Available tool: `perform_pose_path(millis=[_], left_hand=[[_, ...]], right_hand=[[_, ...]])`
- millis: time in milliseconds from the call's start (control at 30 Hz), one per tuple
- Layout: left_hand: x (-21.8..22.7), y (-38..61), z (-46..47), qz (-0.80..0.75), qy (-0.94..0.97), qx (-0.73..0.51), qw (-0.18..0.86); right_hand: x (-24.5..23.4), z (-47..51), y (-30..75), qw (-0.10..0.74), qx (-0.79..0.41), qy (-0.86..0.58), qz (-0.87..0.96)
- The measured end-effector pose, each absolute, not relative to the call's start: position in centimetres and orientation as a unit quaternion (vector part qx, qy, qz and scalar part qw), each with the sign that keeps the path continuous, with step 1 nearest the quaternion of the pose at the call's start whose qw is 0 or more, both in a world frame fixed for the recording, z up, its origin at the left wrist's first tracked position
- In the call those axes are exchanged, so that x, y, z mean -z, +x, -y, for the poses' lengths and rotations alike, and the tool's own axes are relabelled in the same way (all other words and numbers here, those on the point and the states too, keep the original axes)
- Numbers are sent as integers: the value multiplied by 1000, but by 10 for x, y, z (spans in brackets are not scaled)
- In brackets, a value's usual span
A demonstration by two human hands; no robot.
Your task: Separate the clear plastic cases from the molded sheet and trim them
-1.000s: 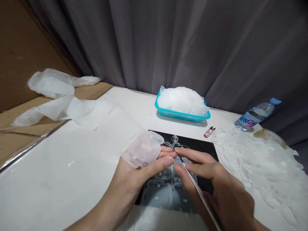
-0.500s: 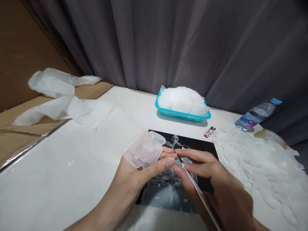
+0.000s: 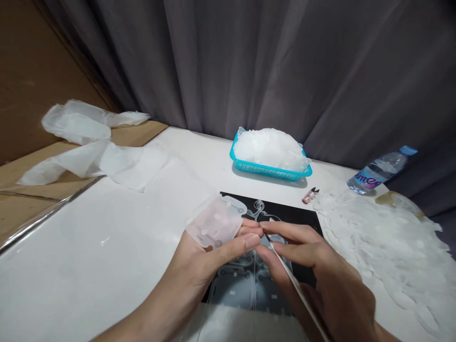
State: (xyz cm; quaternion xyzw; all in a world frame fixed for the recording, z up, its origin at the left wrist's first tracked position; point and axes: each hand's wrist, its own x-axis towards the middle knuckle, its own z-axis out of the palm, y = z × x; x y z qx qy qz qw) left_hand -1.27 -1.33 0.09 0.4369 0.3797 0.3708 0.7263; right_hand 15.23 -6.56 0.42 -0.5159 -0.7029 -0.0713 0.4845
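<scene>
My left hand (image 3: 210, 259) holds a thin, translucent, silicone-like piece (image 3: 215, 221) with rounded ends, small holes and slots. The piece drapes over the fingers, and the thumb and fingertips are pinched together beside it. Closed around a slim white tool (image 3: 294, 281) with a dark tip is my right hand (image 3: 317, 261). The tool's tip meets the left fingertips, where the contact point is too small to make out. Beneath both hands lies a black mat (image 3: 302, 216) bearing a clear sheet of similar shapes (image 3: 233, 285).
Behind the mat stands a turquoise basket (image 3: 270, 172) heaped with white translucent pieces. Pink black-tipped snips (image 3: 310, 195) lie near a water bottle (image 3: 381, 170). A pile of translucent scraps (image 3: 395, 251) covers the right side. More film (image 3: 76, 121) rests on cardboard at left.
The translucent piece and my left hand have shifted very slightly to the right. My right hand stays nearly still, with the tool in the same grip.
</scene>
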Motion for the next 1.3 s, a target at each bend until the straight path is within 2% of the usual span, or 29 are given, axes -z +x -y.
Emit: perform_pose_path(millis=[167, 400, 567, 667, 867, 1000, 1100, 1200, 1300], left_hand=[[-2, -14, 14, -379, 436, -359, 733], [-7, -11, 13, -386, 425, -362, 735], [-9, -10, 14, -401, 409, -385, 723], [-10, -10, 12, -414, 407, -384, 718], [-9, -12, 5, -390, 422, -390, 719], [-4, -14, 1, -392, 433, -380, 717], [-2, -14, -1, -402, 429, -376, 716], [-1, -13, -2, -396, 420, -370, 728], [0, -14, -2, -379, 418, -370, 738]], right_hand=[[-6, 67, 150, 510, 80, -526, 676], [-16, 73, 156, 465, 65, -550, 691], [-20, 58, 174, 459, 139, -525, 703], [-8, 35, 193, 423, 128, -538, 718], [48, -10, 238, 259, 148, -586, 754], [69, -17, 251, 224, 109, -546, 800], [60, -11, 242, 243, 9, -519, 820], [38, 2, 224, 327, -90, -495, 800], [16, 14, 210, 397, -107, -501, 762]])
